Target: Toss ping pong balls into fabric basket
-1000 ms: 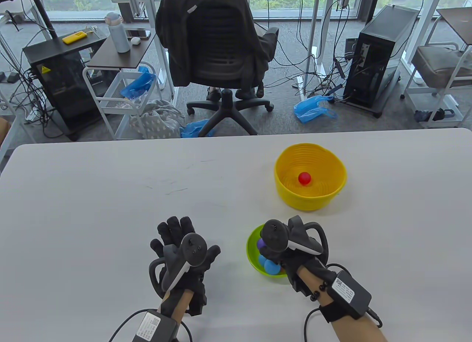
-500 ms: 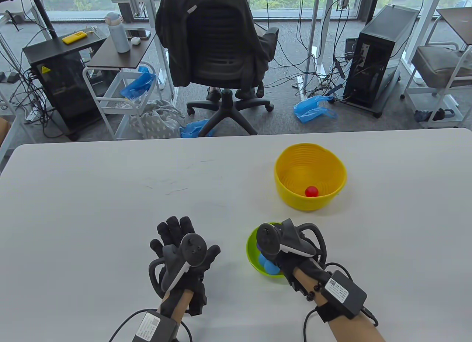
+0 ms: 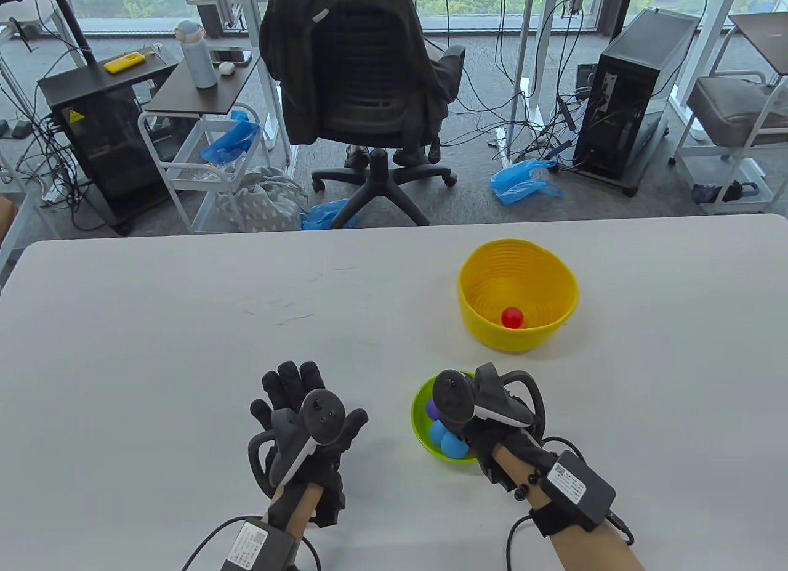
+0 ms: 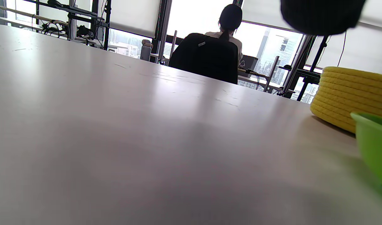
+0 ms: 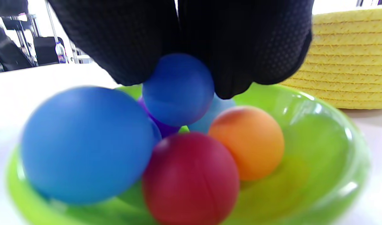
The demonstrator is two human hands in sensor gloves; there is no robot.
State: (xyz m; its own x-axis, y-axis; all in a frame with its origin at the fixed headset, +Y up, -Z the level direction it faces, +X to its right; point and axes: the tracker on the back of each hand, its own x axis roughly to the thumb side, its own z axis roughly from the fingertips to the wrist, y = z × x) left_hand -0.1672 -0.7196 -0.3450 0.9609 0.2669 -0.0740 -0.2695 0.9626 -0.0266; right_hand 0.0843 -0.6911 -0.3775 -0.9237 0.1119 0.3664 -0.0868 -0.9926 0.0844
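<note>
- Fingertips (image 5: 137, 47) of the right hand (image 3: 486, 411) pinch a dark blue ball (image 5: 177, 89) from 2 sides, holding it just above the other balls in the green bowl (image 5: 319, 150).
- Under it in the right wrist view sit a big light blue ball (image 5: 84, 143), a red ball (image 5: 191, 178) and an orange ball (image 5: 246, 142), with a purple ball partly hidden behind; the pile is touching throughout.
- The step in hand looks like the pick: the ball is gripped but not yet clear of the bowl.
- The left hand (image 3: 305, 420) rests flat on the table (image 3: 154, 349), fingers spread, holding nothing, well left of the bowl.
- The yellow fabric basket (image 3: 557, 272) stands beyond the bowl, near it but apart, and already holds 1 red ball (image 3: 511, 317) low against its near wall.
- Next move, as I judge it: lift the blue ball straight out without nudging its neighbours, then a short, soft forward lob, released high enough to pass the basket's near rim.
- A hard throw could bounce the light ball back out, or over the far rim.
</note>
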